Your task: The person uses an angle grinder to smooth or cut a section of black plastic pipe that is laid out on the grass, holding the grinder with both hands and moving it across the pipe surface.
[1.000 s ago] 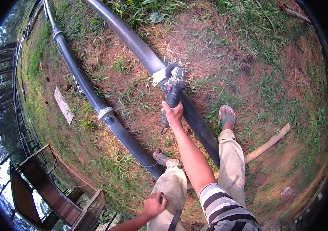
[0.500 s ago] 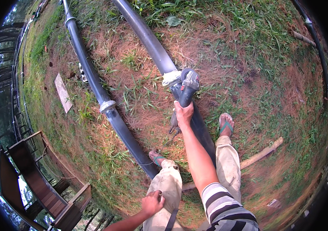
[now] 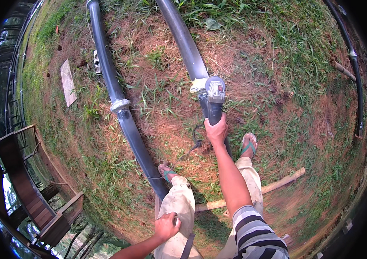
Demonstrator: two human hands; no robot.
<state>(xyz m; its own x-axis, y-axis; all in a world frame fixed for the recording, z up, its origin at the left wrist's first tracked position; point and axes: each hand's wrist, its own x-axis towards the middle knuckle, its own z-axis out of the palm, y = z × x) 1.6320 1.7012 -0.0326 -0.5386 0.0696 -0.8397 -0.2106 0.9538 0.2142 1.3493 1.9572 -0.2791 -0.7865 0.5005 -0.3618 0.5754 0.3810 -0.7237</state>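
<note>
My right hand (image 3: pixel 216 130) is wrapped around the body of an angle grinder (image 3: pixel 215 97), its round head facing away from me. The grinder is over a dark pipe (image 3: pixel 183 39), close beside a whitish, rough-looking joint (image 3: pixel 198 85) on it; whether the disc touches the joint cannot be seen. A cable (image 3: pixel 188 153) trails from the grinder toward my foot. My left hand (image 3: pixel 167 226) lies on my left thigh with curled fingers; anything inside them is hidden.
A second dark pipe (image 3: pixel 134 138) with a pale collar (image 3: pixel 120 105) runs along the left. Beside it are a power strip (image 3: pixel 97 62) and a flat board (image 3: pixel 68 84). A wooden pole (image 3: pixel 278 183) crosses behind my sandalled feet. A thinner pipe (image 3: pixel 356 82) lies far right.
My right hand has turned the grinder more upright and shifted it slightly to the right of the joint. The left hand stays on the thigh. The whole view has shifted a little.
</note>
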